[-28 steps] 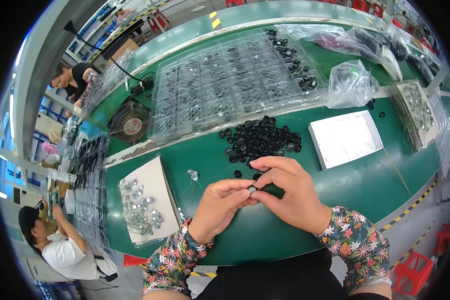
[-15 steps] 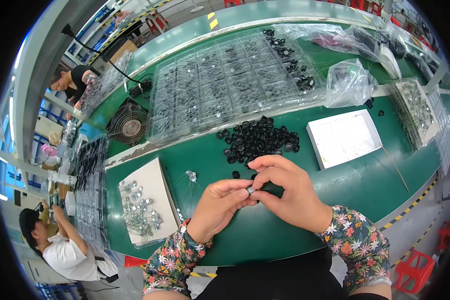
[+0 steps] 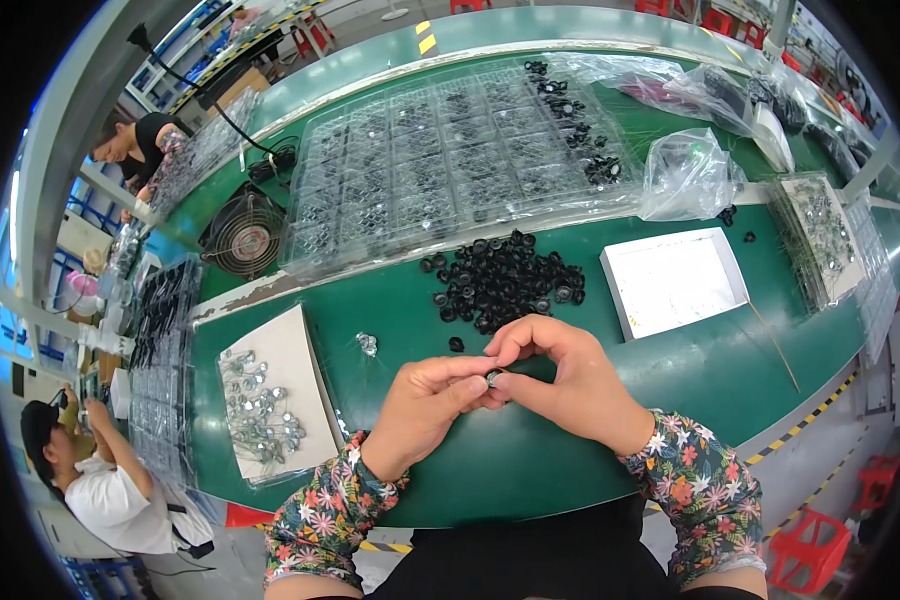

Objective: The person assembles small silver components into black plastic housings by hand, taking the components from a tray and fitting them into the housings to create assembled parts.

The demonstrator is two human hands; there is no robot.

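Observation:
My two hands meet above the green bench, fingertips closed around one small round part (image 3: pixel 494 378) with a silvery face and a dark rim. My left hand (image 3: pixel 415 412) pinches it from the left between thumb and fingers. From the other side my right hand (image 3: pixel 575 388) presses its thumb and index fingertip against it; the fingers hide much of the part. Just beyond the hands lies a heap of small black rubber-like rings (image 3: pixel 505 280), with a single black ring (image 3: pixel 456 344) apart from it. Left of my hands, a few silvery discs with thin wires (image 3: pixel 368 344) rest on the bench.
A pale card (image 3: pixel 310 365) at left carries several wired silvery discs (image 3: pixel 275 425). An open white box (image 3: pixel 670 285) and a thin stick (image 3: pixel 775 345) lie at right. Behind stand a clear compartment tray (image 3: pixel 420 170), a fan (image 3: pixel 242 240) and a plastic bag (image 3: pixel 688 175). Two people work at left.
My fingers have closed in more tightly around the small part, and my right index finger has come down toward it. The whole view has shifted slightly.

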